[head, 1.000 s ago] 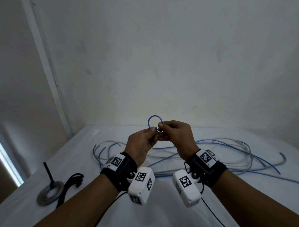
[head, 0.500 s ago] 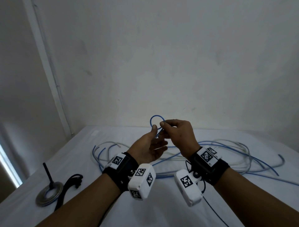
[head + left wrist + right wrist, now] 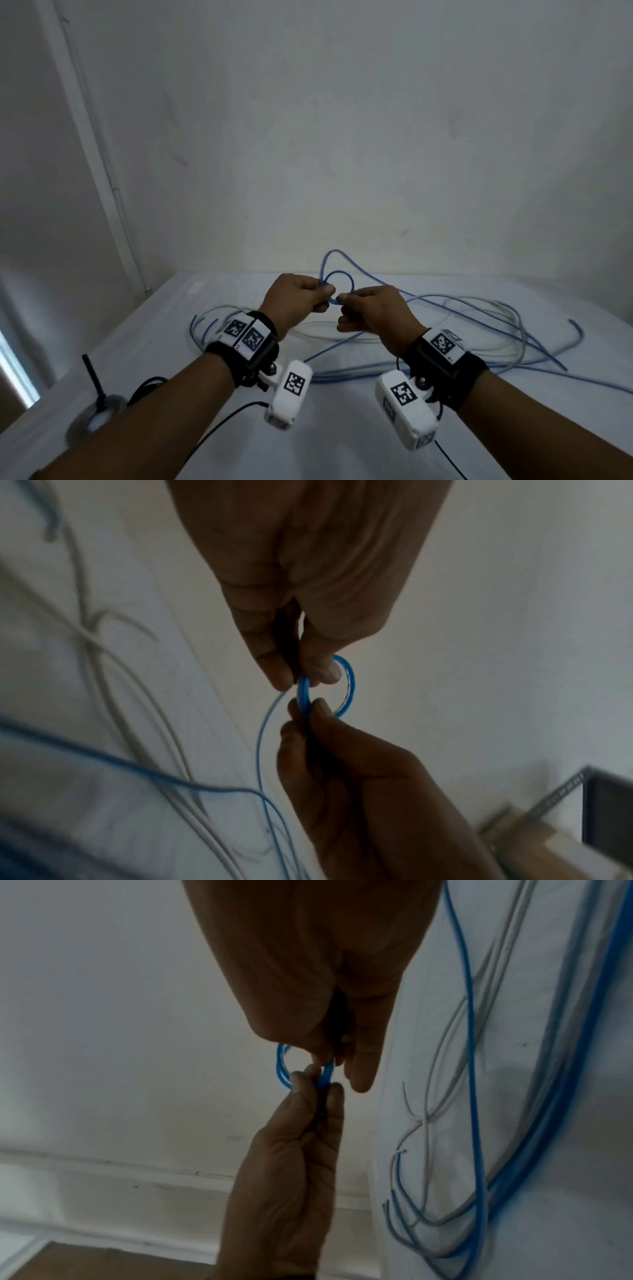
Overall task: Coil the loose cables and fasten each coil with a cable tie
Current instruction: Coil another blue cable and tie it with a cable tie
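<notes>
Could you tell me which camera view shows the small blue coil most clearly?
The left wrist view: the blue coil fills it close up, its turns visible. The right wrist view sees it nearly edge-on behind fingers; the head view shows it small.

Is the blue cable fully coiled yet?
No. Only a small blue coil is pinched by both hands; most cable lies loose on the table.

a thin blue cable is wound into a small tight coil of a few turns, held up in the air above the desk, with a wider loose loop rising beside it. its free length trails down to loose blue and grey cables sprawled in tangled curves on the white desk.
</notes>
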